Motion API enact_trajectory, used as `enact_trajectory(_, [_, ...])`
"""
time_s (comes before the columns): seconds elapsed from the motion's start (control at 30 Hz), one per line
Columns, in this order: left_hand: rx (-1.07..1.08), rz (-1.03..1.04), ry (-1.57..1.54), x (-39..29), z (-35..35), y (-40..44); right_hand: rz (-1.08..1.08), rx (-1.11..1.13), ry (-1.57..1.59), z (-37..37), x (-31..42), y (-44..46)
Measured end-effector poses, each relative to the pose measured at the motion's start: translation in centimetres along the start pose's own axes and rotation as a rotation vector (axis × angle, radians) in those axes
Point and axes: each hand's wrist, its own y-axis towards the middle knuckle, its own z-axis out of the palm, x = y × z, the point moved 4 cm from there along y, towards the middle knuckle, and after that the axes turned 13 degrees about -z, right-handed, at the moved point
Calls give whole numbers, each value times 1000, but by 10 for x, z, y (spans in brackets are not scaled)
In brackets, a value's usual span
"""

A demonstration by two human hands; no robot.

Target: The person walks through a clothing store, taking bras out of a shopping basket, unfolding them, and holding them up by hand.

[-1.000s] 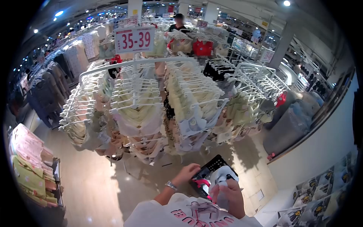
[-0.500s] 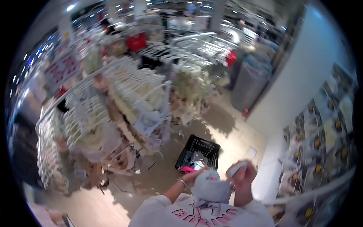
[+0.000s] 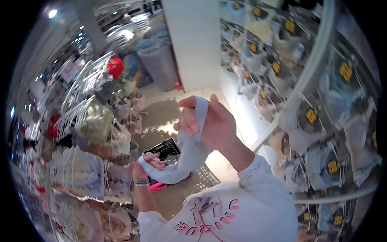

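Note:
A pale blue bra is stretched between my two hands in the middle of the view. My right hand, raised higher, has its fingers curled through a loop of the bra's strap. Lower and to the left, my left hand grips the other end, with the band passing across its fingers. The cloth sags between them and partly covers a black shopping basket below.
The basket stands on the floor, with something pink at its near side. Racks of hanging garments line the left. Bras with yellow tags hang along the right wall. A grey bin stands beyond, beside a white panel.
My view has swung right toward the wall display. My hands have moved apart, spreading the bra that was bunched between them, and my right hand is now higher.

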Motion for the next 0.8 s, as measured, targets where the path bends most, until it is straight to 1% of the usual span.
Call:
enact_trajectory(0.03, [-24,-41,-28,10,16,20,-26,-29,-66,-6,13,-9])
enact_trajectory(0.07, [-29,-6,-60,18,35,39,-40,-58,-138,-12,26,-15])
enact_trajectory(0.1, [-96,15,5,25,46,59,-43,-81,-216,-18,42,-19])
enact_trajectory(0.13, [-160,-38,65,27,53,79,-69,-169,-403,-25,63,-23])
enact_trajectory(0.17, [-228,-88,129,23,57,101,-93,-223,-475,-30,86,-23])
enact_trajectory(0.2, [-289,-95,173,15,56,123,-218,-239,-730,-34,113,-21])
enact_trajectory(0.23, [-356,-103,227,4,52,142,-264,-213,-892,-47,140,-20])
enact_trajectory(0.27, [-330,-12,263,-15,60,159,-311,-125,-937,-49,167,-16])
enact_trajectory(0.3, [-296,85,302,-35,69,179,-367,-193,-899,-51,188,-12])
enact_trajectory(0.37, [-333,128,336,-69,62,212,-396,-287,-1138,-66,231,-6])
enact_trajectory(0.4, [-325,131,249,-83,62,228,-391,-344,-1241,-65,246,-4])
enact_trajectory(0.43, [-325,140,161,-98,60,242,-395,-333,-1228,-65,256,-1])
enact_trajectory(0.5, [261,56,-184,-120,68,275,-401,-300,-1200,-67,277,7])
enact_trajectory(0.57, [338,12,-221,-143,63,299,-421,-288,-1189,-65,292,12])
enact_trajectory(0.67, [273,2,-129,-176,68,311,-453,-330,-1222,-57,302,25])
enact_trajectory(0.73, [17,148,-160,-185,118,294,-492,-350,-1271,-54,306,33])
enact_trajectory(0.77, [-115,224,-176,-187,130,286,-508,-356,-1293,-54,306,38])
enact_trajectory(0.8, [-91,214,-189,-192,119,286,-511,-365,-1279,-55,304,42])
